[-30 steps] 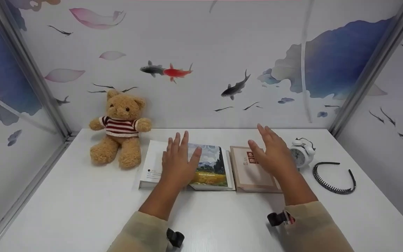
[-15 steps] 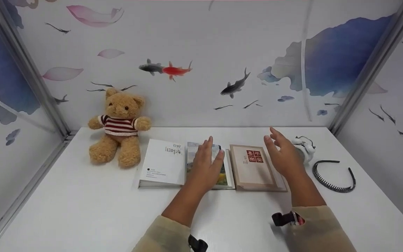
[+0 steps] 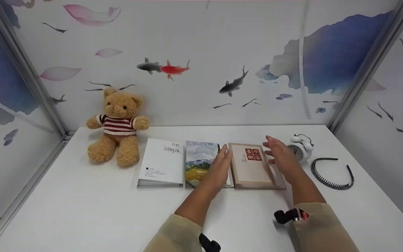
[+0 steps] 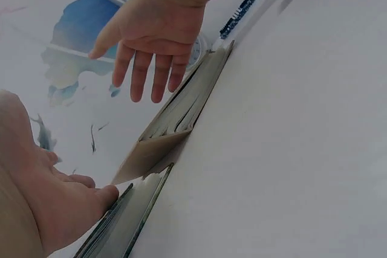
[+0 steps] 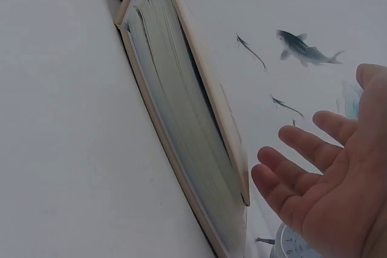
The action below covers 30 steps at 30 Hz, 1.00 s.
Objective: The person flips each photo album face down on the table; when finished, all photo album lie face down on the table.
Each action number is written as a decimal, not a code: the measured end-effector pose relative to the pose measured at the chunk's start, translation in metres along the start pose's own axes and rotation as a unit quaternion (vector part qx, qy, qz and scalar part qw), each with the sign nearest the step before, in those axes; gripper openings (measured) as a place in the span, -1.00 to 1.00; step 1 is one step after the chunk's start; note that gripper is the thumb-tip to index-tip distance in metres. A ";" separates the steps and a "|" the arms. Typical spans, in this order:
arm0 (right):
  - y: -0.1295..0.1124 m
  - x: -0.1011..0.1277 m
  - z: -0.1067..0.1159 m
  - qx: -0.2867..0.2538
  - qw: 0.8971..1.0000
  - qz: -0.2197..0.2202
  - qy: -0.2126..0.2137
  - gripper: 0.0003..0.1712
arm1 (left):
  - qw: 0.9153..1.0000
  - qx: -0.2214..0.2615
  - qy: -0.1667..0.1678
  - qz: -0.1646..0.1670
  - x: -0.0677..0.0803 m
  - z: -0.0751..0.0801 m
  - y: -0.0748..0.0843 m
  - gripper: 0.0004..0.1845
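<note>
My left hand [image 3: 219, 171] hovers with straight fingers over the right edge of the album with a landscape painting on its cover [image 3: 198, 159]. My right hand [image 3: 285, 159] is above the right edge of the beige album [image 3: 254, 175] with red characters, fingers loosely extended. In the left wrist view, the right hand's palm [image 4: 160, 25] faces the left hand [image 4: 54, 203] across the beige album. The right wrist view shows the right hand [image 5: 338, 185] beside that album's thick pages [image 5: 175, 107]. Neither hand holds anything. A white album [image 3: 161, 162] lies flat left of the painted one.
A teddy bear [image 3: 119, 129] in a striped sweater sits at the back left against the wall. Behind the right hand stands a white alarm clock [image 3: 301, 148]. A black toothed headband [image 3: 332, 175] lies to the right on the white table [image 3: 82, 210].
My left hand has moved right, from over the white and painted albums to between the painted and beige ones. My right hand has shifted slightly right and lower. The albums have stayed put.
</note>
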State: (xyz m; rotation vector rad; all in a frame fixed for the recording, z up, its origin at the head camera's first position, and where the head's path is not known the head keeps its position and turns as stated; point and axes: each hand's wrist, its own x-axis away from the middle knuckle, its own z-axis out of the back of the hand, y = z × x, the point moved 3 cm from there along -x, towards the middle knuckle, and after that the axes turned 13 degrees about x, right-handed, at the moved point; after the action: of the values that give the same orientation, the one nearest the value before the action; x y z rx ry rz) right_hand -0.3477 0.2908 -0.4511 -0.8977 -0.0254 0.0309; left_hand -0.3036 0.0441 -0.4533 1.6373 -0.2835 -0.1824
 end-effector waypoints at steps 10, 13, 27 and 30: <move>0.011 0.001 -0.003 0.021 0.997 -0.051 -0.046 0.04 | 0.987 0.140 -0.073 0.030 -0.003 -0.006 -0.013 -0.16; 0.011 0.002 -0.005 0.026 0.997 -0.050 -0.055 0.04 | 0.982 0.169 -0.082 0.036 -0.003 -0.007 -0.012 -0.10; -0.022 0.006 -0.021 -0.021 0.993 -0.056 -0.098 0.03 | 0.968 0.235 -0.091 0.007 0.002 -0.004 -0.001 -0.26; -0.031 0.008 -0.026 -0.072 0.989 -0.031 -0.123 -0.02 | 0.966 0.244 -0.086 -0.003 0.005 -0.004 0.005 -0.26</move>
State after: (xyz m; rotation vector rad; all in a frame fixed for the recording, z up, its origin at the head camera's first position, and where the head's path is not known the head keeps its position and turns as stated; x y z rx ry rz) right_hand -0.3388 0.2515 -0.4428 -1.0337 -0.2883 0.0819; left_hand -0.2978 0.0462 -0.4479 2.1142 -0.4843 -0.2763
